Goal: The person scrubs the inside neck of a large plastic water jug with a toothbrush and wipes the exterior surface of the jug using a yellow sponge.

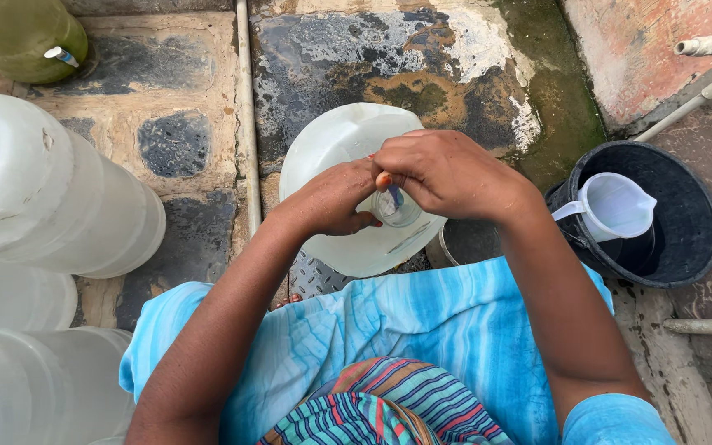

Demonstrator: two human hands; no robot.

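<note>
- A big jug (348, 156) of cloudy, see-through plastic, rounded and smooth, stands on stained, wet stone paving (175, 91) just ahead of the blue striped cloth (422, 330).
- The left hand (331, 198) curls its fingers against the jug's narrow neck (395, 210), gripping it.
- The right hand (447, 173) bends over the neck, fingers pinched at its rim.
- Right of the jug: a round black bucket (686, 222) holding a white plastic pitcher (615, 206).

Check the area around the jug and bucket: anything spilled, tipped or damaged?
Nothing stands out. The clear jug sits upright under both hands at its neck; the white pitcher rests inside the black bucket. The stone floor is dark and stained, greenish near the bucket.
</note>
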